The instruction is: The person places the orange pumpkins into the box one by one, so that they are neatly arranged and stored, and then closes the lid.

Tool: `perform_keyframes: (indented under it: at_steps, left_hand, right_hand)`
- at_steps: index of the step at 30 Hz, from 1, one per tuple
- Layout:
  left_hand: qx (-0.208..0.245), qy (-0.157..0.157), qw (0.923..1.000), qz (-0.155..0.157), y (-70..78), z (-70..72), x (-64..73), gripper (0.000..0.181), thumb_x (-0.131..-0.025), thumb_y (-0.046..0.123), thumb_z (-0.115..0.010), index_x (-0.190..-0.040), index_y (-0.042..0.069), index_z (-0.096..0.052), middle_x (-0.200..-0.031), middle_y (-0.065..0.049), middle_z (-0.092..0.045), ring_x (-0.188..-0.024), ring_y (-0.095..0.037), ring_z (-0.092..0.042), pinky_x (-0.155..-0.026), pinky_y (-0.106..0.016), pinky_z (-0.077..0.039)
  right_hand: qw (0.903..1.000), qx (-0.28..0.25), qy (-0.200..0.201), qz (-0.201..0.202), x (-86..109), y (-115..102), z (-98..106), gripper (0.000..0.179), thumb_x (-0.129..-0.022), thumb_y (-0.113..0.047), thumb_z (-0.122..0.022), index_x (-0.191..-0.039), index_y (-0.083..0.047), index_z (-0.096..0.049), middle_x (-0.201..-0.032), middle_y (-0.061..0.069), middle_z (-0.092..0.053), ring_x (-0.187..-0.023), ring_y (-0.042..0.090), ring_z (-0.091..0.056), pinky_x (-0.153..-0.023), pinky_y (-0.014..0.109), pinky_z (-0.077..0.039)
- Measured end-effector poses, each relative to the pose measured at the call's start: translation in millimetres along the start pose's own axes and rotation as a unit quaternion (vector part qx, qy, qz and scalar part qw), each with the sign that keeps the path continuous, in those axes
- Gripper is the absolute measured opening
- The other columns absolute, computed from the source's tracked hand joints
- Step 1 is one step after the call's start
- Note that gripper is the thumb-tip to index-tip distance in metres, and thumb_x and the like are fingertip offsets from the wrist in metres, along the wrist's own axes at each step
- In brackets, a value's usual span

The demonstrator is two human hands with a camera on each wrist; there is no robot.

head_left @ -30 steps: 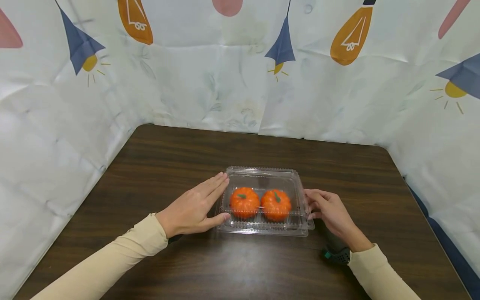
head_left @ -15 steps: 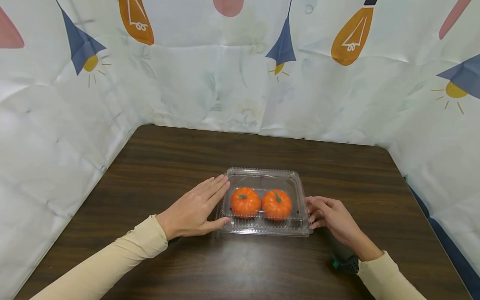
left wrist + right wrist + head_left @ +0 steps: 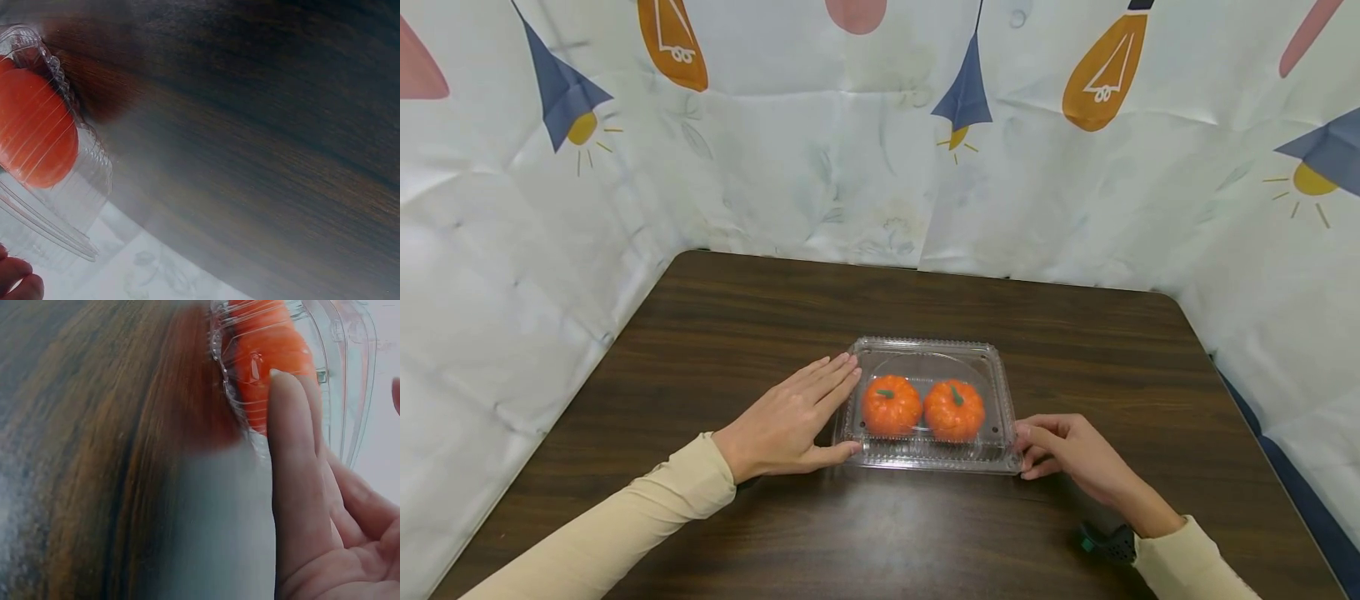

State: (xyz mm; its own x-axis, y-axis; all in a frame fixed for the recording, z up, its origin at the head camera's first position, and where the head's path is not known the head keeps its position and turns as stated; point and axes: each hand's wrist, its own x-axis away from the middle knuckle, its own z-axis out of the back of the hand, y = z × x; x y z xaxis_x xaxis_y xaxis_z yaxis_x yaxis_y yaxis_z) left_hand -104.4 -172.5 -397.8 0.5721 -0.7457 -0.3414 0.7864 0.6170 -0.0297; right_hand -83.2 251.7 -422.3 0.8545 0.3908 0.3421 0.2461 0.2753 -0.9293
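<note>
A clear plastic clamshell container [image 3: 936, 354] sits on the table with its lid over the base. Inside, side by side, are two small orange pumpkins, the left pumpkin [image 3: 891, 406] and the right pumpkin [image 3: 954, 411], both with green stems. My left hand [image 3: 793, 417] lies along the container's left side, fingers straight and thumb spread toward the front. At the front right corner, my right hand [image 3: 1067, 454] pinches the container's rim with curled fingers. The right wrist view has the fingers [image 3: 294, 462] up against the container's side.
The dark wood-grain table [image 3: 760, 292] has rounded far corners. A white sheet [image 3: 820, 167] printed with lamps and bulbs hangs behind it and along both sides. A dark wrist strap [image 3: 1112, 543] shows at the right sleeve.
My right hand has slid along the container's right side toward the front corner. The lid has settled lower and lines up with the base there. The left hand has stayed nearly still.
</note>
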Motion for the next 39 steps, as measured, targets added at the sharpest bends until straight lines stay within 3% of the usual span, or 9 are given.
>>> perform_keyframes:
  at_steps: [6,13,20,25,33,39]
  left_hand:
    - [-0.007,-0.003,1.0,0.001,0.0,0.5,-0.7,0.087,-0.096,0.067,-0.057,-0.148,-0.003,-0.053,-0.154,-0.02,-0.054,-0.147,-0.032,-0.051,-0.123,-0.045,-0.043]
    - [-0.02,0.002,0.9998,-0.006,0.3,0.6,-2.0,0.087,-0.094,0.065,-0.06,-0.147,-0.003,-0.054,-0.153,-0.021,-0.055,-0.146,-0.033,-0.052,-0.122,-0.046,-0.043]
    - [-0.042,0.012,0.9989,-0.015,-1.1,0.4,-4.8,0.087,-0.091,0.065,-0.065,-0.145,-0.004,-0.056,-0.15,-0.02,-0.058,-0.144,-0.033,-0.055,-0.122,-0.045,-0.043]
    - [-0.048,0.013,0.9986,-0.018,-2.1,1.4,-6.5,0.089,-0.09,0.066,-0.066,-0.145,-0.003,-0.056,-0.15,-0.02,-0.059,-0.144,-0.032,-0.055,-0.123,-0.045,-0.043]
    - [-0.04,0.002,0.9992,-0.003,-2.4,5.0,-7.0,0.09,-0.093,0.067,-0.061,-0.148,-0.003,-0.053,-0.153,-0.021,-0.055,-0.147,-0.033,-0.051,-0.124,-0.046,-0.041]
    - [0.009,-0.008,0.9991,0.04,-6.5,9.7,0.1,0.091,-0.098,0.071,-0.052,-0.153,-0.002,-0.046,-0.159,-0.019,-0.049,-0.151,-0.032,-0.046,-0.123,-0.049,-0.041]
  right_hand:
    - [0.9988,0.004,-0.045,0.015,2.2,3.3,1.1,0.042,-0.107,-0.021,-0.056,-0.128,0.015,-0.061,-0.097,0.002,-0.073,-0.082,0.015,-0.074,-0.08,0.039,-0.066]
    - [0.9979,-0.005,-0.064,0.013,1.2,5.4,-2.7,0.042,-0.108,-0.023,-0.054,-0.124,0.015,-0.062,-0.094,0.003,-0.071,-0.082,0.015,-0.074,-0.079,0.04,-0.066]
    - [0.9941,-0.024,-0.102,0.026,1.4,4.6,-2.9,0.026,-0.109,-0.02,-0.053,-0.111,0.0,-0.069,-0.099,0.003,-0.07,-0.084,0.015,-0.075,-0.081,0.042,-0.066]
    - [0.9907,-0.04,-0.127,0.027,0.3,4.1,-2.2,0.025,-0.109,-0.019,-0.052,-0.108,-0.003,-0.071,-0.102,0.002,-0.073,-0.085,0.014,-0.075,-0.082,0.039,-0.066]
    - [0.9916,-0.038,-0.121,0.028,-0.4,4.9,-4.6,0.023,-0.108,-0.017,-0.054,-0.105,-0.002,-0.071,-0.099,0.0,-0.074,-0.083,0.012,-0.075,-0.079,0.035,-0.066]
    - [0.9942,-0.028,-0.1,0.026,0.8,2.1,-8.2,0.024,-0.106,-0.018,-0.057,-0.103,0.002,-0.069,-0.095,0.001,-0.072,-0.08,0.013,-0.074,-0.077,0.034,-0.066]
